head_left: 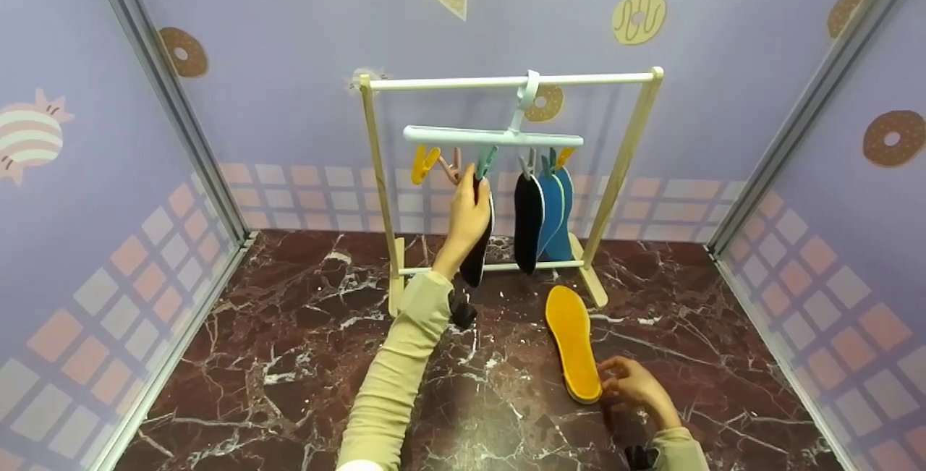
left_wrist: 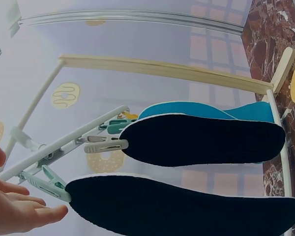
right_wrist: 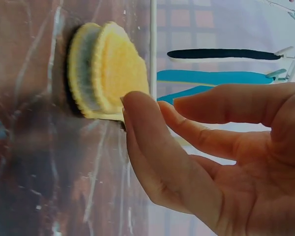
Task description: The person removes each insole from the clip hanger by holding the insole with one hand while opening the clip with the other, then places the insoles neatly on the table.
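Observation:
My left hand (head_left: 469, 214) is raised beside a black insole (head_left: 475, 262) that hangs from a green clip (head_left: 487, 161). In the left wrist view its fingers are extended next to the clip, and it grips nothing there. Farther right hang another black insole (head_left: 529, 228) on a grey clip (head_left: 527, 164) and blue insoles (head_left: 557, 214). On the tabletop lies a pair of yellow insoles (head_left: 569, 333), one stacked on the other as the right wrist view shows. Close by their heel end is my right hand (head_left: 636, 388), fingers loosely bent, thumb apart.
A white hanger (head_left: 470, 137) hooks over the top bar of a wooden rack (head_left: 623, 160). Toward its left end dangle a yellow clip (head_left: 425, 165) and a pink clip (head_left: 452, 166), both bare. Patterned walls (head_left: 289, 116) enclose the dark marbled tabletop (head_left: 289, 355).

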Demonstrator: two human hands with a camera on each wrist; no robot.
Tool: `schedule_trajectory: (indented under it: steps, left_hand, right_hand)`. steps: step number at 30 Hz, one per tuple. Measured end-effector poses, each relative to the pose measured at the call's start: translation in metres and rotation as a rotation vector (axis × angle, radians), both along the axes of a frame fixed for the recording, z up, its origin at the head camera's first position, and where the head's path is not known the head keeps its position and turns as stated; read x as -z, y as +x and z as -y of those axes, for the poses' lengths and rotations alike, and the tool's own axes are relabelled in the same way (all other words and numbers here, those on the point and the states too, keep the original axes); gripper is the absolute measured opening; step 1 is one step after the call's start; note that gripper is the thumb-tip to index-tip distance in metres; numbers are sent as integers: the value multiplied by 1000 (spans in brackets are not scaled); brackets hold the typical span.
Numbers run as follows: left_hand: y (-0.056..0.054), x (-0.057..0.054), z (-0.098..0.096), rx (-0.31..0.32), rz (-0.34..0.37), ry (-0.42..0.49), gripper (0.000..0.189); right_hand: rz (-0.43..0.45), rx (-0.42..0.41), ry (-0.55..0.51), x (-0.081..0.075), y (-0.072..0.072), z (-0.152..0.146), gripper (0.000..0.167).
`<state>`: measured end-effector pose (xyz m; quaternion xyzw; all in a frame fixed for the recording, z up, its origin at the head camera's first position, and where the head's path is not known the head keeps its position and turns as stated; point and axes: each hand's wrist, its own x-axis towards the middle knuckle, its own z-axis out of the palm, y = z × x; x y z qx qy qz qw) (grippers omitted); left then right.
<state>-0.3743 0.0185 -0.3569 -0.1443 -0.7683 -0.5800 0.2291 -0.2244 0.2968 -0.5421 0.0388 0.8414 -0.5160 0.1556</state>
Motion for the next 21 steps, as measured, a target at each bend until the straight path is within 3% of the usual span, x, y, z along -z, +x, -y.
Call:
schedule_trajectory:
  steps: [13,21]
  left_hand:
    - [-7,-3,-2,8,27,-77,47]
    - [-11,-5,-6,26,31,-122,51]
  right_hand:
    - [-173,-16,52,-17,-22,5,33]
    - [-380,9,126,-24,-43,14,26]
